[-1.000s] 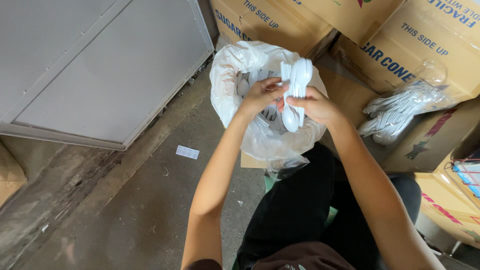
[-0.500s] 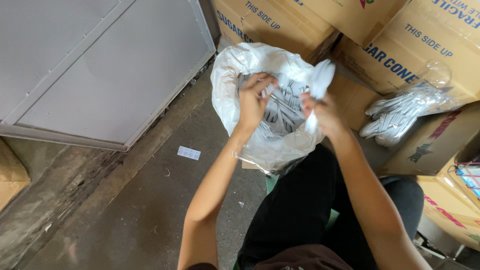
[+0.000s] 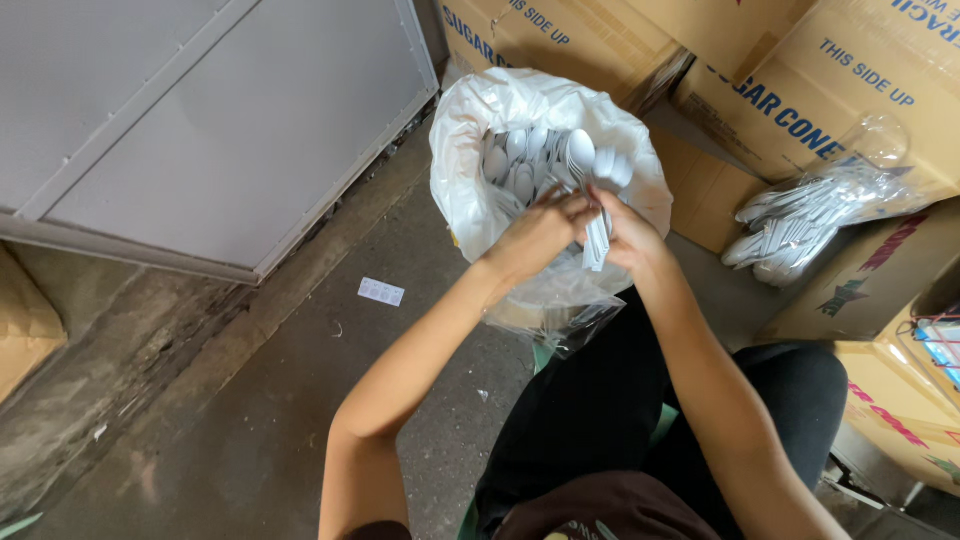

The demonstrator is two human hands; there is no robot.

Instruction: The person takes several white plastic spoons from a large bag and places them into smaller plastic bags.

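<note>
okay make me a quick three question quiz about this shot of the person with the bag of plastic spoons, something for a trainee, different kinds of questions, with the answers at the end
1. True or false: both hands are at the mouth of the white plastic bag.
2. Multiple choice: what lies on the cardboard box to the person's right? A) a clear packet of white spoons B) a roll of tape C) a metal tray
3. Short answer: what small thing lies on the concrete floor beside the grey metal door?

Key
1. True: the left hand and the right hand meet there, gripping white spoons.
2. A, the clear packet of spoons.
3. A small white paper slip.
</note>
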